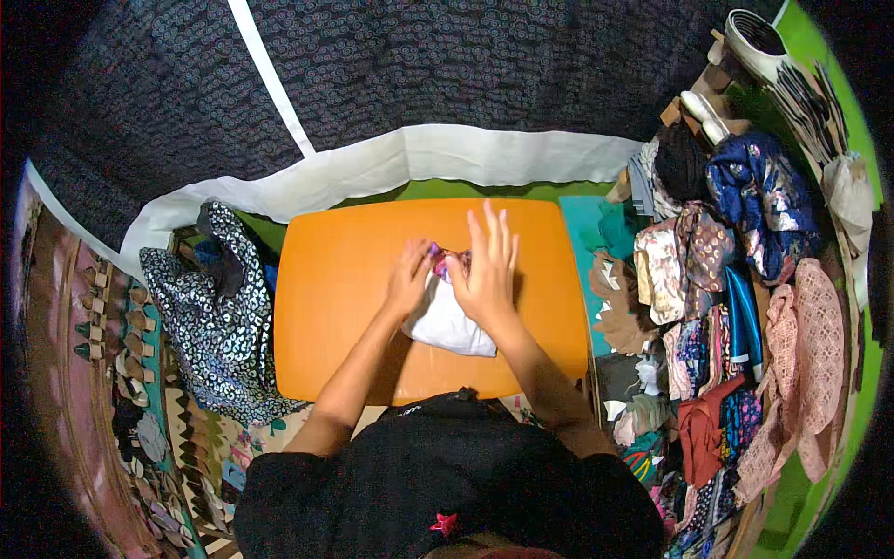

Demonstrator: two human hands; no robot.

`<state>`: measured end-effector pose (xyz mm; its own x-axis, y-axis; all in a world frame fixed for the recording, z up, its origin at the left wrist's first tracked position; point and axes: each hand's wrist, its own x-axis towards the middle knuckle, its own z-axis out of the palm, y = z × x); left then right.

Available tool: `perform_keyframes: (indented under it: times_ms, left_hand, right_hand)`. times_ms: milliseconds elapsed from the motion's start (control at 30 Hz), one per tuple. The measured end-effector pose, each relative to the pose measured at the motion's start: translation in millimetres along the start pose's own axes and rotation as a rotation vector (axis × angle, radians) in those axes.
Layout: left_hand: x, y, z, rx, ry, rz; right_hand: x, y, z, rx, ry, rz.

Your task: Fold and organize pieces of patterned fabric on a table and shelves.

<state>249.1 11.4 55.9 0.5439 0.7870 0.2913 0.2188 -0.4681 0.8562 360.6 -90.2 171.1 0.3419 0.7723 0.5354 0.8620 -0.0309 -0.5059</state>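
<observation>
A white cloth bundle (449, 321) lies on the orange table (326, 270) in front of me. At its far end a small patterned purple and red piece (438, 264) shows between my hands. My left hand (410, 277) rests at the bundle's left side, fingers stretched forward and slightly blurred. On the right side, my right hand (486, 270) is raised with its fingers spread and its thumb toward the patterned piece. Neither hand is wrapped round the cloth. The part of the bundle under my right palm is hidden.
Black and white patterned cloth (219, 326) hangs at the table's left. Folded clothes and scarves (698, 326) crowd the right, with a pink lace cloth (810, 363) at the outer edge. A dark patterned curtain (466, 74) with a white border closes off the far side.
</observation>
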Motion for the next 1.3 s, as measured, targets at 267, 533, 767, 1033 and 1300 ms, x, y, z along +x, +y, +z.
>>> perform_keyframes:
  times_ms: [267, 533, 767, 1033, 1300]
  left_hand:
    - [-62.0, -51.3, 53.7, 0.569, -0.404, -0.070]
    - [-63.4, -47.9, 54.6, 0.549, -0.404, -0.097]
    - [-74.8, -55.4, 58.7, 0.524, -0.250, 0.046]
    - [-123.8, -35.0, 51.7, 0.499, -0.303, 0.039]
    - [-167.8, -35.0, 26.8, 0.399, -0.448, 0.315]
  right_hand:
    - [-122.0, 121.0, 125.3, -0.142, -0.369, 0.198]
    - [-125.8, 124.6, 127.7, -0.184, -0.371, 0.223]
    - [-122.4, 109.5, 110.7, -0.178, -0.306, 0.210]
    - [-165.1, 110.6, 98.0, -0.037, -0.392, 0.289]
    - [-235.4, 62.6, 80.9, 0.235, -0.337, 0.640]
